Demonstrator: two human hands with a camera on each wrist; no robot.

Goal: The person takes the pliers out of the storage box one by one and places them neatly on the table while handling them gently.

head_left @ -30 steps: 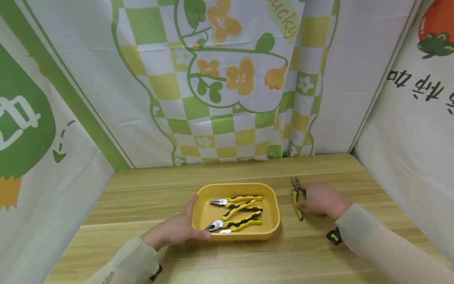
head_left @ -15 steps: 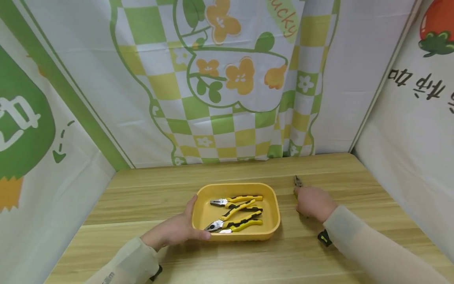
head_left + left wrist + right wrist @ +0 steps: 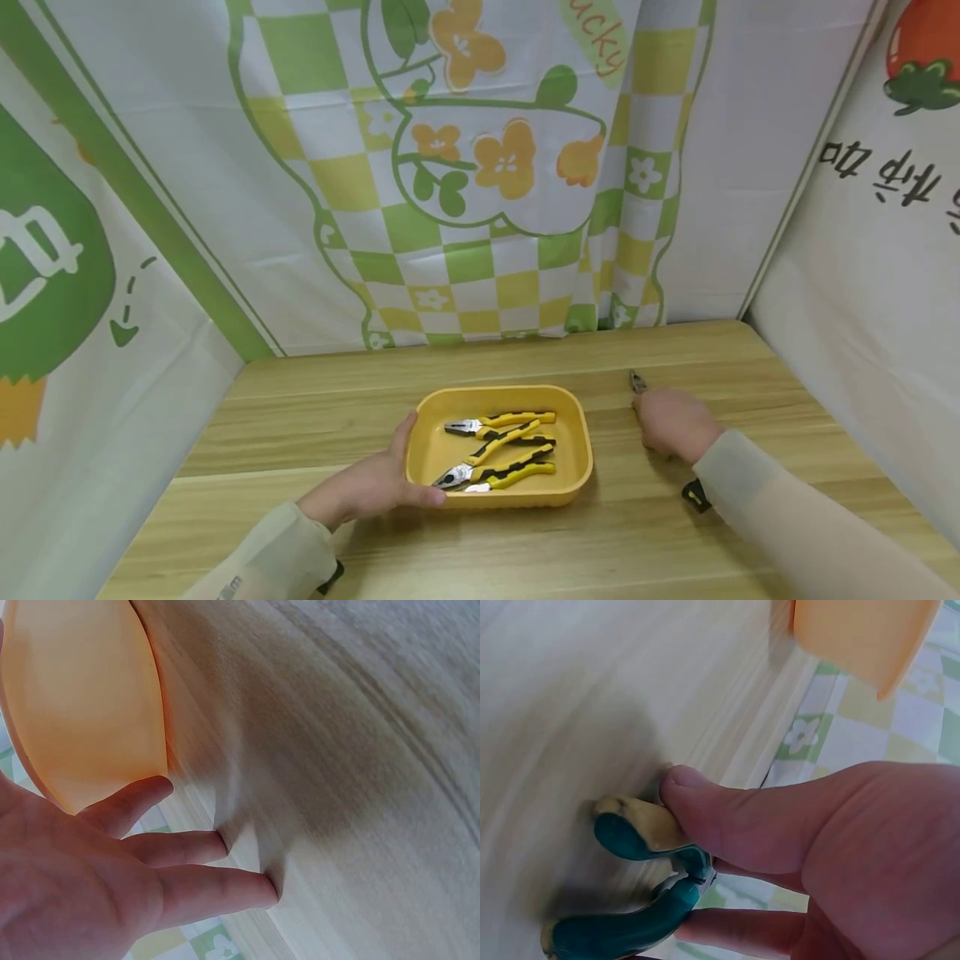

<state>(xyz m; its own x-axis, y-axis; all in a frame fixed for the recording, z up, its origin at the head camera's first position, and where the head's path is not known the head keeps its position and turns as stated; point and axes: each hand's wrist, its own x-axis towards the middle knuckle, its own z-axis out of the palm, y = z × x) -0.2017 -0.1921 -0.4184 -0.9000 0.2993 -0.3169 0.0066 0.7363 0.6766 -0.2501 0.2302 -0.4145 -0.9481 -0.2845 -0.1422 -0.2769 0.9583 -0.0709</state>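
Observation:
In the head view a yellow plastic bin (image 3: 573, 492) stands on the table. Inside lie several pliers (image 3: 495, 475) with yellow-and-black handles. My left hand (image 3: 371, 487) rests against the bin's left end, thumb on the near rim. In the left wrist view, straight, spread fingers (image 3: 217, 889) reach down to the tabletop beside the bin's wall. To the right of the bin, my right hand (image 3: 678, 425) holds another pair of pliers (image 3: 637, 382). Its green-and-yellow handles show in the right wrist view, between thumb and fingers; in the head view the hand covers them and only the metal nose shows.
The wood-grain table (image 3: 315, 417) ends at a checked green-and-yellow cloth (image 3: 480, 275) at the back. White printed sheets hang at the left and right sides. A dark strap piece (image 3: 696, 496) sits under the right sleeve.
My right hand has closed over the handles of the loose pliers, hiding them, and their jaws have come together. The pliers have shifted slightly right. The left hand and bin stay put.

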